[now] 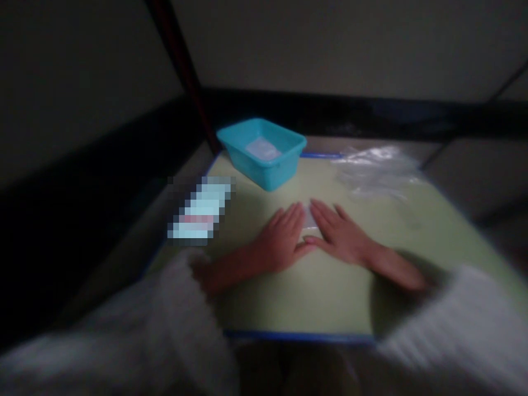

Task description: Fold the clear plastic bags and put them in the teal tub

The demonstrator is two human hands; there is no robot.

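Note:
Both hands lie flat near the middle of the table, palms down. My left hand (pixel 282 236) rests with outstretched fingers on the left side of a small whitish sheet or packet (pixel 309 217). From the other side, my right hand (pixel 340 234) presses down on it with straight fingers. The two thumbs almost meet just below the packet. Only a narrow strip of it shows between the hands; the rest is hidden, and its exact kind cannot be made out.
A turquoise plastic basket (pixel 284 170) stands at the back left, with a whitish flat piece (pixel 263 148) inside. Crumpled clear plastic (pixel 377 170) lies at the back right. A blurred-out bright rectangle (pixel 202 212) is at the left edge of the pale table (pixel 297 308), which has blue edging.

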